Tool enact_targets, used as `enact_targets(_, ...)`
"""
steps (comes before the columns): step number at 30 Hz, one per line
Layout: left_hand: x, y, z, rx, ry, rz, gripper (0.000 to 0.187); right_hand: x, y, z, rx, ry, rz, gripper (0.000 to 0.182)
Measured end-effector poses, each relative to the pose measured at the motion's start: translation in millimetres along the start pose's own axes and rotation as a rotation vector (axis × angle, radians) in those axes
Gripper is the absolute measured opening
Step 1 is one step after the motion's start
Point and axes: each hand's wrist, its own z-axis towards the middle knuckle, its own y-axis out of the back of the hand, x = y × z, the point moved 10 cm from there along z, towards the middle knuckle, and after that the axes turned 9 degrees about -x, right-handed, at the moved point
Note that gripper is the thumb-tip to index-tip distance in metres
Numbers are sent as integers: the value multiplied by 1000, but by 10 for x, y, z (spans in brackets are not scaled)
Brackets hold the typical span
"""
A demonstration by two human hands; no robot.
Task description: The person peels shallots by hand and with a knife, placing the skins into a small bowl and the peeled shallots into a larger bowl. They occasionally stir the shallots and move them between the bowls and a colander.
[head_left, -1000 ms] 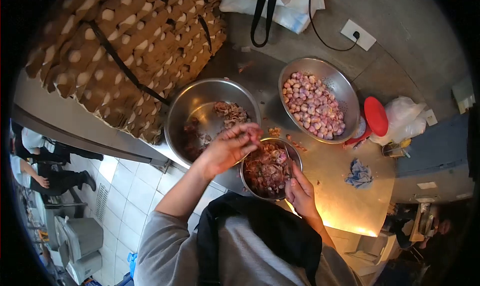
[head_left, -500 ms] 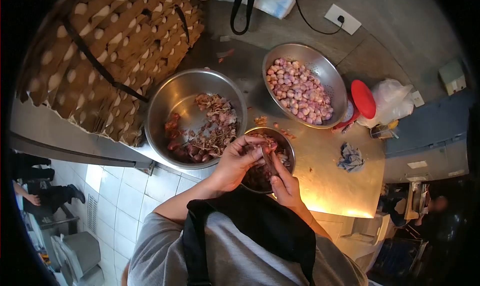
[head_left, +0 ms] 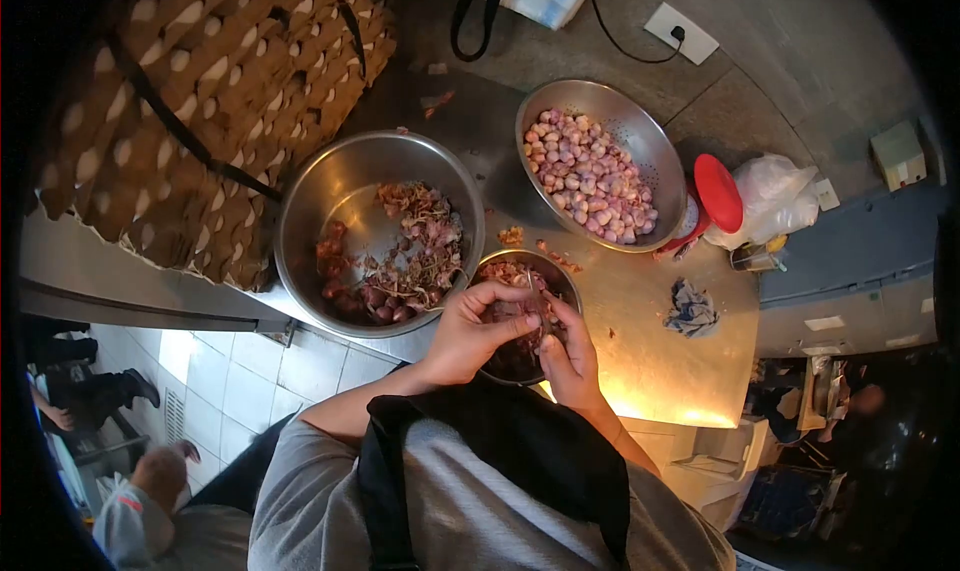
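My left hand [head_left: 470, 336] is closed in a pinch on a shallot, which is mostly hidden behind the fingers. Held in my right hand [head_left: 572, 361] is a small knife [head_left: 537, 299], its blade upright against the left fingertips. Both hands are over a small metal bowl [head_left: 574, 289] containing skins and reddish scraps. Left of it, a large steel basin [head_left: 300, 206] holds unpeeled shallots [head_left: 375, 306] and a heap of dry skins [head_left: 425, 231]. Peeled pink shallots [head_left: 590, 176] fill much of a metal colander [head_left: 655, 166] behind the bowl.
Stacked egg trays [head_left: 220, 101] bound with a black strap stand at the left. A red-lidded item [head_left: 718, 193], a plastic bag [head_left: 775, 201] and a crumpled cloth [head_left: 692, 309] are at the right of the steel table [head_left: 640, 361]. Another person's arm [head_left: 150, 501] shows at lower left.
The knife blade has turned more upright between my hands, and the reddish bulb at my fingertips is less visible. Another person has come into view at lower left. The camera view has shifted slightly.
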Motion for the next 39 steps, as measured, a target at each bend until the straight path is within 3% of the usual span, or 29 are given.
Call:
enact_targets(5, 7, -40, -31, 6, -40, 36, 20, -145, -62, -4, 5, -289, 449, 24)
enact_targets(9, 35, 7, 11, 11, -114, 170, 19, -121, -70, 27, 16, -354, 524, 18)
enact_targets(12, 125, 165, 76, -88, -53, 10, 18, -147, 39, 42, -39, -376, 496, 19)
enact_targets(16, 23, 108, -19, -27, -358, 753, 25, -210, 190, 68, -82, -306, 320, 21)
enact_targets(17, 12, 47, -59, -39, -370, 743, 28, -204, 195, 78, -93, -244, 243, 21)
enact_targets(19, 81, -5, -53, -54, -189, 436, 31, -180, 157, 47, -120, -125, 86, 23)
enact_targets(21, 226, -23, -12, -13, -45, 114, 32, -190, 41, -38, -42, -160, 167, 24)
enact_targets(24, 357, -9, -3, 20, 83, -92, 30, -109, -72, -87, 48, -232, 273, 25)
enact_targets(29, 303, -128, -48, 44, 76, -71, 25, -150, 3, -112, 122, -399, 532, 26)
enact_targets(35, 306, -228, -124, 126, 164, -143, 26, -208, 223, -48, -11, -448, 540, 27)
enact_targets(38, 291, -235, -154, 146, 241, -204, 24, -293, 333, -36, -35, -450, 429, 34)
enact_targets(39, 282, -232, -147, 139, 258, -227, 24, -239, 336, -29, -30, -403, 321, 46)
